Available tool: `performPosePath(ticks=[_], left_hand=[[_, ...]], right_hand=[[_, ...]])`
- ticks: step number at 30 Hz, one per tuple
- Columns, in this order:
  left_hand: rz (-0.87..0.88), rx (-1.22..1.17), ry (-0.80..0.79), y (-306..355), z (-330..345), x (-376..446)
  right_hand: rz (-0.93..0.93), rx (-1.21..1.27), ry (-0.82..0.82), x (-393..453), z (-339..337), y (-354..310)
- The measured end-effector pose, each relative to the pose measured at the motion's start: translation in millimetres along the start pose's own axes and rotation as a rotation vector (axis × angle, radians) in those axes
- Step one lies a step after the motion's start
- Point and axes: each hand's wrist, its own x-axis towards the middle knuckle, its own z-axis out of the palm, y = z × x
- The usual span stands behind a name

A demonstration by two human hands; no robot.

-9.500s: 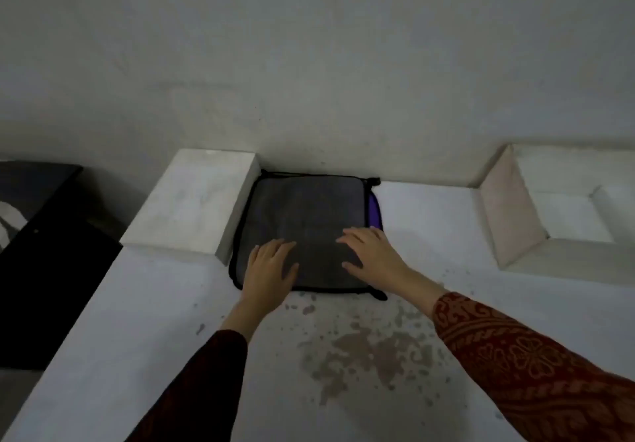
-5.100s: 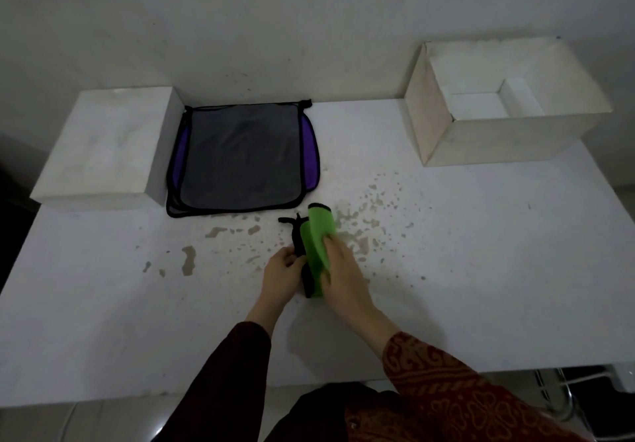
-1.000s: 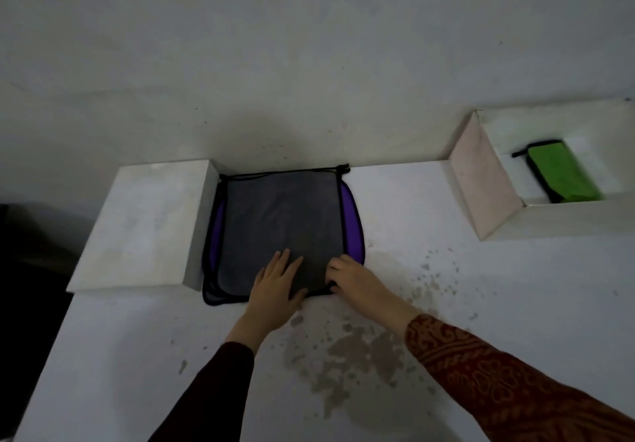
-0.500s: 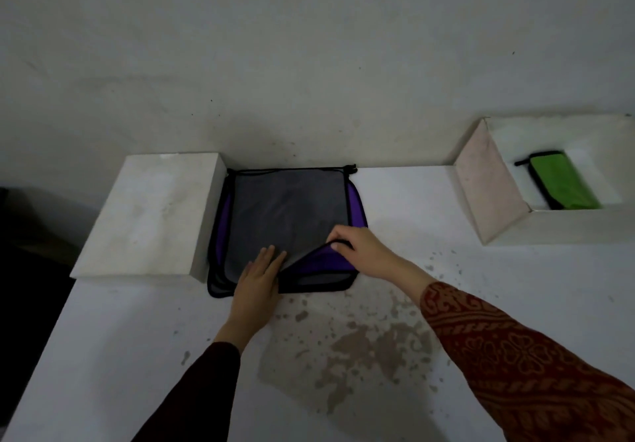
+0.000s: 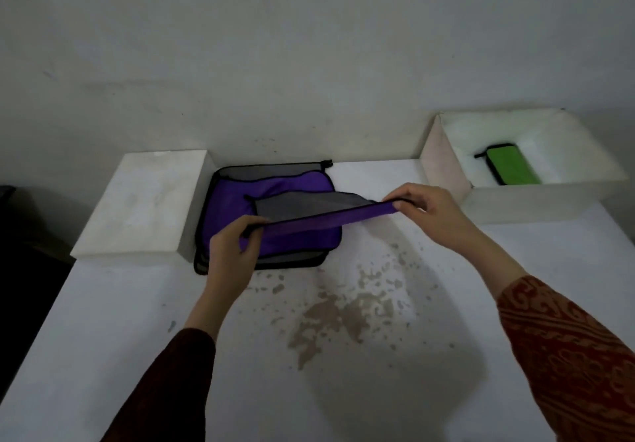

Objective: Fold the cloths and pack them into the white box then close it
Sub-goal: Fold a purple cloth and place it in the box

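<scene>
A stack of cloths [image 5: 240, 197], purple and grey with black trim, lies on the white table against the wall. Its top cloth [image 5: 309, 216], grey on one face and purple on the other, is lifted off the stack by its near edge. My left hand [image 5: 233, 252] pinches the left corner of that edge and my right hand [image 5: 429, 209] pinches the right corner, with the edge stretched between them. The white box [image 5: 443, 170] stands open at the back right. A folded green cloth [image 5: 510, 168] lies inside it.
A white lid-like slab [image 5: 144, 204] sits left of the stack, touching it. Brown stains [image 5: 336, 318] mark the table in front of me. The table's left edge drops to a dark floor [image 5: 20, 270].
Both hands went from resting flat on the stack to gripping the top cloth's near corners. They have raised it and peeled it toward me, uncovering the purple cloth beneath.
</scene>
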Motion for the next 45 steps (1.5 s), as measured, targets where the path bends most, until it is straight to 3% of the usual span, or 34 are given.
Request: performPosePath(ticks=[3,8,11,14,19,24,33,36,40,45], left_hand=[[-0.067,-0.164,-0.131,20.2,4.6,-45.4],[-0.231,-0.272,-0.502,32.7,19.5,-133.7],[-0.322,-0.327,-0.597,33.6,26.2,-168.6],[-0.374,-0.313,-0.557,32.3,34.4,-175.8],[-0.446,-0.225,-0.294,14.9,59.1,-130.5],[-0.477,-0.071,-0.192,-10.3,91.0,-82.5],[-0.506,0.095,-0.176,-32.3,113.4,-66.6],[-0.541,0.205,-0.264,-29.1,115.4,-78.4],[-0.469,0.491,-0.399,-21.0,119.3,-86.1],[-0.610,0.131,-0.329,-19.3,115.2,-86.7]], right_hand=[[0.135,0.084,-0.094,-55.6,-29.6,7.5],[0.355,0.105,-0.398,-149.3,-53.2,44.0],[0.440,0.103,-0.493,-182.8,-50.5,60.3],[0.462,0.103,-0.453,-188.3,-45.1,71.3],[0.467,0.074,-0.144,-144.3,-29.7,90.7],[0.467,-0.090,-0.021,-83.9,-1.0,113.0],[0.608,-0.275,0.099,-63.9,23.5,131.5],[0.786,-0.396,0.051,-86.2,30.0,131.0],[0.773,-0.459,0.001,-99.8,42.1,123.8],[0.954,-0.113,-0.007,-100.8,34.3,116.7]])
